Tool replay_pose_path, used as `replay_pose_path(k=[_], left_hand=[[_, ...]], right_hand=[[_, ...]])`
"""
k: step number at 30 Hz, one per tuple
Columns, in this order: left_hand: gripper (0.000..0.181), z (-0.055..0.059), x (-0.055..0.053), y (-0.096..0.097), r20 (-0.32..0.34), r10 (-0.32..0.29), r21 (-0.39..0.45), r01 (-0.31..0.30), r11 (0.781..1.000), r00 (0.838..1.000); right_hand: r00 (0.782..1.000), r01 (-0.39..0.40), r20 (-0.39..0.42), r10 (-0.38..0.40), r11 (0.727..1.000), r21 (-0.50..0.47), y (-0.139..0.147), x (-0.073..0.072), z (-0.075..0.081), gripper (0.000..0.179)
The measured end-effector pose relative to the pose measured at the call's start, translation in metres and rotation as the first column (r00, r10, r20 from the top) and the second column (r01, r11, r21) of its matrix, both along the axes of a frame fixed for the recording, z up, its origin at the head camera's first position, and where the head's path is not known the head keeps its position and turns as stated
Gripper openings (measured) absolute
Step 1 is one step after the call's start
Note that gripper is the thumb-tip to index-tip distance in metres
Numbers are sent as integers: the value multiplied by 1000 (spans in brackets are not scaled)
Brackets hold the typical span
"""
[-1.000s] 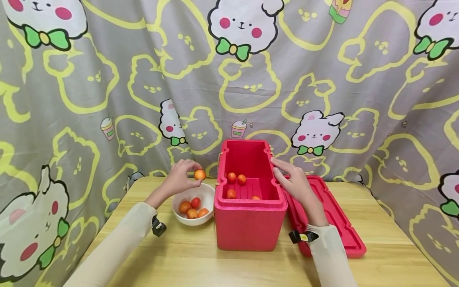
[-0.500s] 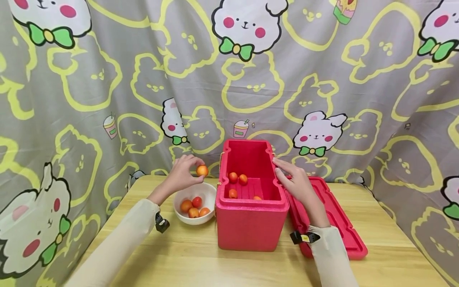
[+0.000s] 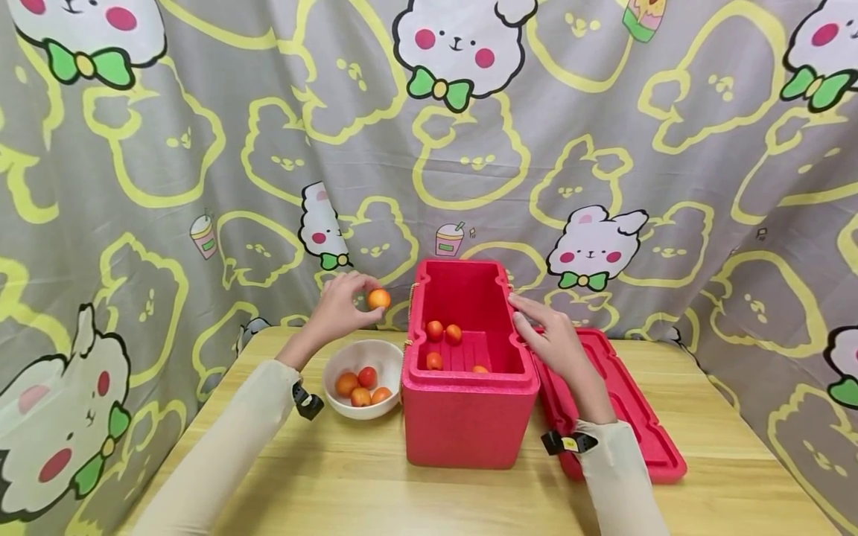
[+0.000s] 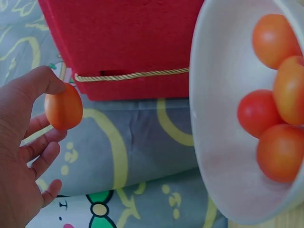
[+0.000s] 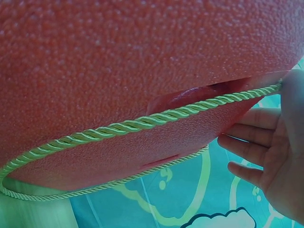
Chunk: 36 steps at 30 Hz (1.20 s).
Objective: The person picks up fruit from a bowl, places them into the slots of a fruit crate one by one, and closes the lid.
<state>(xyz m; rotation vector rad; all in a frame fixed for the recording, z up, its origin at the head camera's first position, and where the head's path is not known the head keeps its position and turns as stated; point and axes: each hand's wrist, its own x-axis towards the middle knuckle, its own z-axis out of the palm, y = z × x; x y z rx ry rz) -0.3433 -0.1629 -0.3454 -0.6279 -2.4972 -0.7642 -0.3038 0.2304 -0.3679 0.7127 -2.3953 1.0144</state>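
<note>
My left hand point(image 3: 338, 309) pinches a small orange tomato point(image 3: 378, 298) between thumb and fingers, just beyond and above the white bowl point(image 3: 387, 361). In the left wrist view the held tomato point(image 4: 64, 108) is smooth and oval, and the other fingers are spread loosely below it. Several red and orange tomatoes point(image 4: 280, 152) lie in the bowl. Right of it stands an uncovered red foam box point(image 3: 462, 428), with several tomatoes point(image 3: 453, 334) on its floor. My right hand point(image 3: 553, 335) rests on the box's right rim, its fingers point(image 5: 247, 147) nearly straight against the side.
The red lid point(image 3: 637, 417) lies on the wooden table point(image 3: 322, 484) to the right of the box, under my right forearm. A gold rope point(image 5: 156, 118) runs along the box's side. Behind the table hangs a patterned grey curtain point(image 3: 375, 164).
My left hand has risen with the pinched tomato, from low over the bowl to higher and slightly farther back. The right hand stays at the box rim.
</note>
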Motion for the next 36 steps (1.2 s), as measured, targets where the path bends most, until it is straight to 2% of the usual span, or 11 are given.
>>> replay_pose_path(k=[10,15,25,30,36], left_hand=[[35,19,-4,11,-9,-35,62,35,997,999],[36,27,-4,21,-17,-67,57,68,996,998],[34,35,-4,41,-23,-148,49,149,988,989],[36,38,-2,49,-10,-165,22,166,986,986],[36,41,-2,60,-35,-185,-19,184,983,982]], right_hand=[[1000,5,-11,-5,1000,7,0,0,2,46],[1000,1,-10,-1,1000,0,-1,0,2,46],[1000,2,-7,-2,1000,-2,-1,1,0,45],[1000,8,-25,-8,1000,7,-1,1,0,45],[1000,11,-13,-11,1000,4,0,1,0,46]])
